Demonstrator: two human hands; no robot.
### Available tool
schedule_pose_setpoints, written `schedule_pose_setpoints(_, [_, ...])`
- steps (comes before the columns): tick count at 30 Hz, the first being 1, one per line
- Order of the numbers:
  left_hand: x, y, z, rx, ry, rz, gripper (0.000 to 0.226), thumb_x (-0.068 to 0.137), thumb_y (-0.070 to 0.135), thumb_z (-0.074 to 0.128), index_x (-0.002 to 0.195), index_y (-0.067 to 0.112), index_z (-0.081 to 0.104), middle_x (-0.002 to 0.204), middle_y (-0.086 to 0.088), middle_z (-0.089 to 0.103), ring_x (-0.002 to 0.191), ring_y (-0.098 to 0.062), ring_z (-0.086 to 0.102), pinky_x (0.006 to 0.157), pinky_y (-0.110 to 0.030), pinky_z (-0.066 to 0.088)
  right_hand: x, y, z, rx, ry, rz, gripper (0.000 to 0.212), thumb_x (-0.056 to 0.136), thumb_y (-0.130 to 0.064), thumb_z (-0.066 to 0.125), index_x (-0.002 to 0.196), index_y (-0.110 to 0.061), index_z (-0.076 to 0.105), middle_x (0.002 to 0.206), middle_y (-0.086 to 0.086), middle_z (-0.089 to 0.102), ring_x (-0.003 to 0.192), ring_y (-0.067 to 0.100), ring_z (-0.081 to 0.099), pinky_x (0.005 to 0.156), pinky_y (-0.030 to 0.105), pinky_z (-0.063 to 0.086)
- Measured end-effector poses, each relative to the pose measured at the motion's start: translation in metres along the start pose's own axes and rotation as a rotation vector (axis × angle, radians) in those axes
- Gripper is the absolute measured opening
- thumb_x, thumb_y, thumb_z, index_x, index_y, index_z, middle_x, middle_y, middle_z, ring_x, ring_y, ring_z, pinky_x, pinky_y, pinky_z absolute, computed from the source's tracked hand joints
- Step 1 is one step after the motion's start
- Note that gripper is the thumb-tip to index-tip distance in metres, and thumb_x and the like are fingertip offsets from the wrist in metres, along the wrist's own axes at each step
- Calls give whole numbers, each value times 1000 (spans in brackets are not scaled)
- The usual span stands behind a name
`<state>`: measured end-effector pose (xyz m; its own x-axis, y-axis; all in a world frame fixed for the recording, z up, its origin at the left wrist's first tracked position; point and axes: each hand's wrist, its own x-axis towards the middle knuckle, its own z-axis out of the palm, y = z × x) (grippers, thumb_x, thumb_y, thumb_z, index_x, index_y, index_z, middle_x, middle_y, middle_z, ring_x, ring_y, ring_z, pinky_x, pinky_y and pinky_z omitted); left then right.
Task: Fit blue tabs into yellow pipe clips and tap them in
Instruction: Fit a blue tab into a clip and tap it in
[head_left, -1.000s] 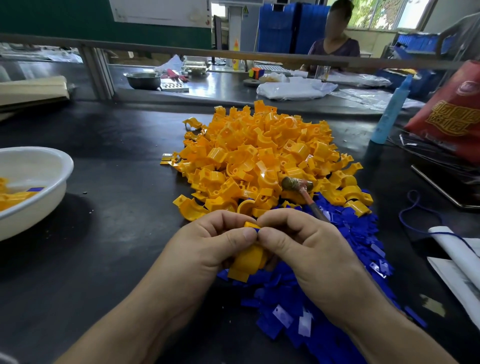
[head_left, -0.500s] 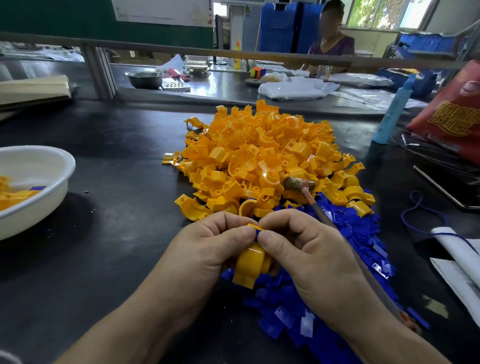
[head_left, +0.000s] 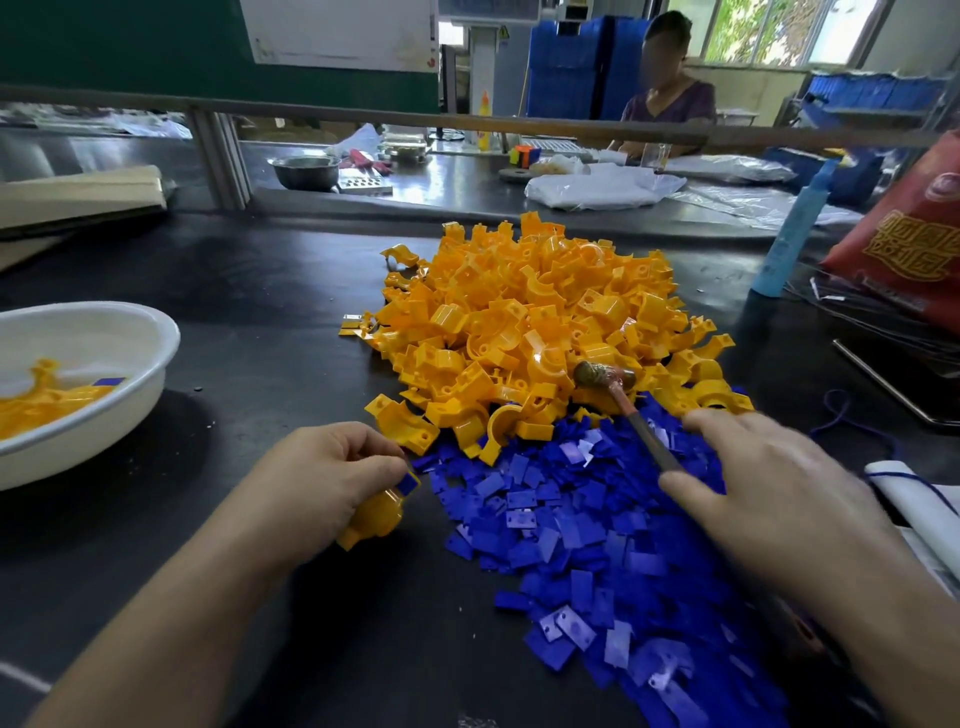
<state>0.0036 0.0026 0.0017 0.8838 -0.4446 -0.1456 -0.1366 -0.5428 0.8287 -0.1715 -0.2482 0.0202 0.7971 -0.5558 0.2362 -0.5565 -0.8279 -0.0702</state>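
Left grip (head_left: 332, 483): fingers and thumb curled round one yellow pipe clip (head_left: 376, 514), held just above the bench (head_left: 260, 291), near the near edge and left of the middle. A blue tab (head_left: 409, 483) sits at the top end of this clip, beside the thumb tip. How deep the tab is seated cannot be told.

Right grip (head_left: 769, 499): fingers spread and nearly straight, holding nothing, blurred. It lies over the handle of the small hammer (head_left: 623, 410). Whether the thumb touches the handle cannot be told. The hammer head rests on the near side of the heap of yellow clips (head_left: 530, 332).

The heap of yellow clips occupies the middle of the bench, reaching toward the far edge. The heap of blue tabs (head_left: 571, 530) adjoins it on the near side and runs to the near edge, right of the middle.

A white bowl (head_left: 104, 431) stands at the left edge; it contains yellow clips, one with a blue tab showing.
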Motion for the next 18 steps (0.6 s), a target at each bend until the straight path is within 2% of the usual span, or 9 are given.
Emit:
schedule_pose_setpoints(1, [1, -1, 0, 75, 7, 10, 9, 89, 33, 67, 83, 32, 73, 80, 1, 71, 76, -20, 66, 63, -41, 57, -3, 3, 3, -43, -77, 5, 54, 85, -61, 46, 134, -40, 32, 120, -11, 49, 107, 13, 49, 69, 28, 35])
schedule_pose_setpoints(3, [2, 2, 0, 234, 14, 13, 7, 91, 38, 63, 87, 37, 69, 86, 9, 67, 75, -11, 60, 57, -27, 49, -9, 5, 10, -68, -154, -2, 52, 86, -62, 44, 131, -42, 27, 106, -14, 45, 90, 10, 47, 64, 27, 36])
schedule_pose_setpoints(4, [1, 5, -1, 325, 12, 5, 9, 90, 43, 63, 97, 38, 67, 93, 10, 66, 79, -8, 59, 60, -24, 48, -10, 4, 13, -67, -153, 1, 49, 87, -61, 44, 129, -43, 27, 102, -15, 42, 83, 9, 44, 61, 26, 35])
schedule_pose_setpoints(6, [1, 4, -4, 578, 16, -13, 49, 82, 56, 65, 124, 32, 58, 114, 7, 60, 97, -10, 59, 75, -26, 50, -12, 1, 15, -57, -118, 15, 45, 88, -57, 44, 127, -43, 27, 98, -16, 41, 76, 9, 42, 55, 26, 33])
schedule_pose_setpoints(8, [-2, 1, -5, 815, 72, -14, 71, 73, 65, 65, 132, 28, 48, 126, 4, 52, 112, -15, 53, 83, -30, 48, -12, -2, 15, -37, -92, 19, 41, 91, -53, 44, 126, -41, 28, 96, -15, 42, 73, 9, 43, 52, 24, 31])
schedule_pose_setpoints(12, [-13, -5, 6, 841, 135, 50, 56, 77, 60, 64, 121, 30, 49, 120, 8, 51, 108, -13, 51, 76, -28, 45, -14, -3, 8, 83, -34, 24, 27, 94, -41, 41, 121, -37, 39, 91, -14, 47, 70, 6, 45, 55, 27, 33])
schedule_pose_setpoints(14, [-15, -7, 12, 808, 159, 86, 45, 82, 56, 61, 117, 31, 50, 117, 8, 52, 105, -13, 51, 75, -27, 44, -19, -8, -4, 269, -67, 55, 19, 94, -34, 42, 111, -38, 48, 81, -11, 53, 66, 7, 51, 55, 30, 37])
schedule_pose_setpoints(16, [-16, -9, 17, 775, 180, 124, 40, 84, 55, 60, 115, 32, 50, 115, 10, 53, 104, -12, 50, 75, -27, 44, -27, -18, -19, 531, -55, 86, 19, 91, -34, 46, 97, -52, 52, 63, -3, 59, 56, 11, 56, 52, 31, 42])
schedule_pose_setpoints(18, [-17, -10, 21, 740, 177, 159, 40, 83, 57, 60, 115, 34, 50, 112, 12, 52, 102, -11, 50, 78, -27, 46, -38, -30, -33, 706, -43, 46, 29, 87, -42, 50, 89, -70, 44, 69, -13, 64, 52, 11, 59, 49, 29, 44])
